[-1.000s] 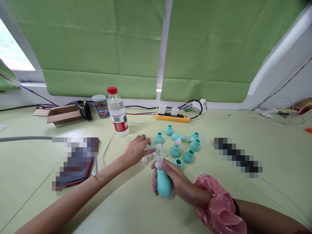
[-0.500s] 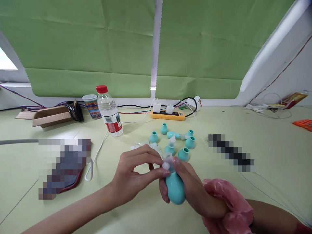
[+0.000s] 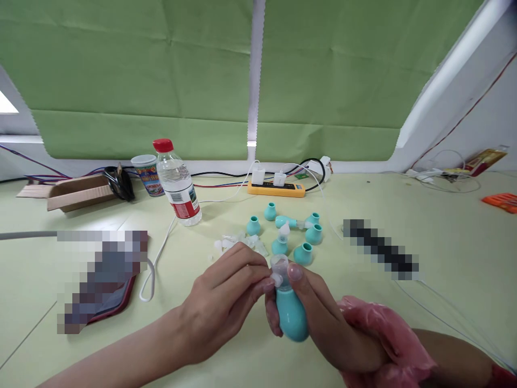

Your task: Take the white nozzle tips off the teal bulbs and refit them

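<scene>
My right hand (image 3: 323, 318) is wrapped round a teal squeeze bulb (image 3: 291, 317), which stands tilted with its round end towards me. A clear plastic collar (image 3: 279, 263) sits in the bulb's mouth, pointing away. At the collar's left side my left hand (image 3: 226, 304) pinches a small white plastic piece (image 3: 277, 279) between thumb and fingers; the fingertips partly cover it, and it touches the collar. Just beyond my hands stand several teal bulbs (image 3: 303, 253) with open mouths. One teal bulb (image 3: 279, 246) carries a clear collar and white tip. Loose clear and white plastic parts (image 3: 242, 242) lie in a heap to their left.
A red-capped water bottle (image 3: 177, 186), a paper cup (image 3: 148, 177) and an open cardboard box (image 3: 83, 193) stand at the back left. Behind the bulbs lies a yellow power strip (image 3: 277, 189) with white chargers. Blurred-out objects with cables flank my hands.
My left fingers have closed in more tightly on the small white piece at the collar's side. The bulb has shifted very slightly in my right hand's grip; the view has moved a little.
</scene>
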A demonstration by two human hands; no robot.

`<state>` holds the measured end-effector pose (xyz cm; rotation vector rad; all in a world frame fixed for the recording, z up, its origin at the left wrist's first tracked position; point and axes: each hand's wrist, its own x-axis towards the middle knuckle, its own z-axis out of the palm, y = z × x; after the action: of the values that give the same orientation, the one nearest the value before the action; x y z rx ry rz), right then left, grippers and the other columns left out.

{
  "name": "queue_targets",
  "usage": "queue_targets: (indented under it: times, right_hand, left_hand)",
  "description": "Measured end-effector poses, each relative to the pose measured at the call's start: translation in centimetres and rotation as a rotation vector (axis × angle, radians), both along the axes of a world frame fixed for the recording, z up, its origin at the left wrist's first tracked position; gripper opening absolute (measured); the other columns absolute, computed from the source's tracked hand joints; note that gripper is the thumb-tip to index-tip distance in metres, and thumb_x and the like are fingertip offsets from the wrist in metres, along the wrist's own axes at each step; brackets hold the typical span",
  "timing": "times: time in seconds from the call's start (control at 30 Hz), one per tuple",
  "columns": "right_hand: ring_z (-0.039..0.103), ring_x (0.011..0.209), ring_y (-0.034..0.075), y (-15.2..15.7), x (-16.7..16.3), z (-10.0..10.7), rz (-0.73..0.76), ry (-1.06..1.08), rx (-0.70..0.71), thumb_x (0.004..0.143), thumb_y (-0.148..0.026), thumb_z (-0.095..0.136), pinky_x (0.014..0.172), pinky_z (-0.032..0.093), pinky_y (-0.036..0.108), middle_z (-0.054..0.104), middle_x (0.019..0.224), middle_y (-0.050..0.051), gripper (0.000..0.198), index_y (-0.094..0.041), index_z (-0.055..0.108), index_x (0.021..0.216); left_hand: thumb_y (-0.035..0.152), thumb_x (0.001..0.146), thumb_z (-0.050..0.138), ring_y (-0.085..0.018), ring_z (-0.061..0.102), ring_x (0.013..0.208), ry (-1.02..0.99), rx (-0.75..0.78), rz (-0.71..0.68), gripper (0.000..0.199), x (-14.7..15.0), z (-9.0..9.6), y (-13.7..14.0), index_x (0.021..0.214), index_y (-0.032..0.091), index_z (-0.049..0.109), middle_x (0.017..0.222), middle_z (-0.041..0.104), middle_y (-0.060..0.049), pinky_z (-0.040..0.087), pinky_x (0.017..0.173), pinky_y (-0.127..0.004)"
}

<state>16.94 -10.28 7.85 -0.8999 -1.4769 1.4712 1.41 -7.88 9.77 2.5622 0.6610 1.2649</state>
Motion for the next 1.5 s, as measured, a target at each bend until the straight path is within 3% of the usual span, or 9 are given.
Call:
queue_targets:
  times: [0.27,0.5,0.73,0.9,1.1,1.2,1.37,1.43,1.5]
  right_hand:
    - [0.047,0.045,0.01,0.2,-0.5,-0.3,-0.034,0.069,-0.12,0.082,-0.058,0.026,0.046,0.041,0.023,0.049,0.049,-0.001,0.049,-0.017,0.045,0.063]
    - [0.046,0.041,0.009,0.5,-0.7,-0.7,-0.024,0.137,-0.199,0.08,-0.058,0.032,0.041,0.039,0.021,0.049,0.051,-0.001,0.045,-0.016,0.044,0.067]
    - [0.048,0.044,0.009,0.4,-0.8,-0.5,-0.08,0.122,-0.257,0.079,-0.06,0.032,0.043,0.041,0.021,0.049,0.049,0.0,0.05,-0.015,0.046,0.06]
    - [0.046,0.038,0.008,0.8,-0.8,-0.1,-0.031,0.134,-0.295,0.076,-0.061,0.037,0.037,0.039,0.019,0.048,0.046,-0.002,0.048,-0.015,0.043,0.064]
    - [0.047,0.038,0.008,1.2,-1.0,-0.4,-0.053,0.136,-0.266,0.077,-0.058,0.039,0.036,0.038,0.018,0.049,0.046,-0.002,0.045,-0.015,0.043,0.065]
    - [0.046,0.036,0.008,1.5,-1.0,-0.5,-0.011,0.17,-0.262,0.078,-0.057,0.038,0.035,0.037,0.018,0.049,0.045,-0.002,0.044,-0.015,0.043,0.066]
    - [0.045,0.032,0.008,1.8,-0.7,0.2,0.053,0.212,-0.314,0.076,-0.055,0.042,0.032,0.034,0.017,0.048,0.043,-0.003,0.042,-0.015,0.044,0.069]
    - [0.044,0.031,0.008,2.0,-0.6,0.4,0.052,0.24,-0.357,0.075,-0.055,0.043,0.03,0.033,0.017,0.048,0.041,-0.003,0.041,-0.015,0.044,0.068]
    - [0.044,0.03,0.009,2.3,-0.4,0.5,0.057,0.275,-0.384,0.076,-0.054,0.042,0.03,0.033,0.018,0.048,0.041,-0.003,0.04,-0.015,0.045,0.069]
  left_hand:
    - [0.011,0.073,0.057,-0.016,0.053,0.066,0.011,0.316,0.114,0.023,0.1,-0.2,0.0,0.095,0.018,0.053,0.075,0.059,-0.005,0.048,0.054,-0.029]
    - [0.004,0.075,0.051,-0.018,0.056,0.074,0.068,0.296,0.091,0.029,-0.5,-0.6,0.0,0.1,0.017,0.054,0.081,0.061,-0.008,0.051,0.058,-0.031]
    - [0.014,0.08,0.035,-0.028,0.054,0.097,0.153,0.475,0.007,0.037,-1.5,-1.6,0.1,0.114,0.014,0.049,0.098,0.062,-0.011,0.053,0.065,-0.036]
    - [0.008,0.08,0.034,-0.022,0.055,0.077,0.291,0.405,0.005,0.031,-1.5,-0.3,0.6,0.106,0.009,0.051,0.084,0.061,-0.012,0.049,0.053,-0.029]
    - [0.004,0.076,0.042,-0.021,0.05,0.068,0.258,0.507,0.038,0.017,-0.7,-0.7,1.1,0.089,0.005,0.052,0.069,0.056,-0.011,0.044,0.05,-0.03]
    - [0.005,0.077,0.043,-0.015,0.048,0.065,0.149,0.147,0.058,0.012,-0.3,-0.6,0.9,0.082,0.01,0.052,0.067,0.053,-0.006,0.045,0.053,-0.028]
    - [0.024,0.08,0.046,-0.009,0.047,0.055,-0.145,-0.99,-0.25,0.013,-0.9,0.8,1.9,0.074,0.013,0.049,0.065,0.049,-0.002,0.044,0.046,-0.02]
    - [0.029,0.079,0.049,-0.008,0.045,0.053,-0.262,-1.203,-0.349,0.017,-1.4,1.0,2.9,0.074,0.013,0.048,0.062,0.046,-0.001,0.042,0.043,-0.018]
    - [0.031,0.078,0.049,-0.009,0.045,0.055,-0.284,-1.176,-0.273,0.018,-1.8,0.5,4.1,0.075,0.013,0.048,0.063,0.046,0.0,0.042,0.045,-0.019]
